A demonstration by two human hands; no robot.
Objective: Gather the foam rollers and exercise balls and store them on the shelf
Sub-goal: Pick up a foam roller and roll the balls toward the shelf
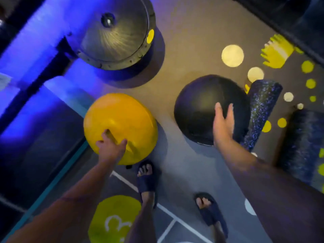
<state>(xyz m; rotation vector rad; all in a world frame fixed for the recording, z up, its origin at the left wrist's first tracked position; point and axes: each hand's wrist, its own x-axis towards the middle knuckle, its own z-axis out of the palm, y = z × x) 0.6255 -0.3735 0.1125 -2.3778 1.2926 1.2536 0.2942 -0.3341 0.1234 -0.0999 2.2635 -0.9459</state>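
Observation:
A yellow exercise ball (121,120) lies on the floor at centre left. My left hand (110,146) presses into its near side, fingers dug into the soft skin and pinching a fold. A black exercise ball (201,106) sits to the right. My right hand (223,125) lies against its near right side with straight, spread fingers. A speckled dark foam roller (261,109) leans right behind the black ball. Further right lies a second dark roller (305,142), blurred.
A grey half-dome balance trainer (119,37) stands at the top, against a blue-lit shelf or wall (26,67) on the left. My two feet in dark slides (147,181) stand near the balls. The floor has yellow and white dots and a numbered circle (114,220).

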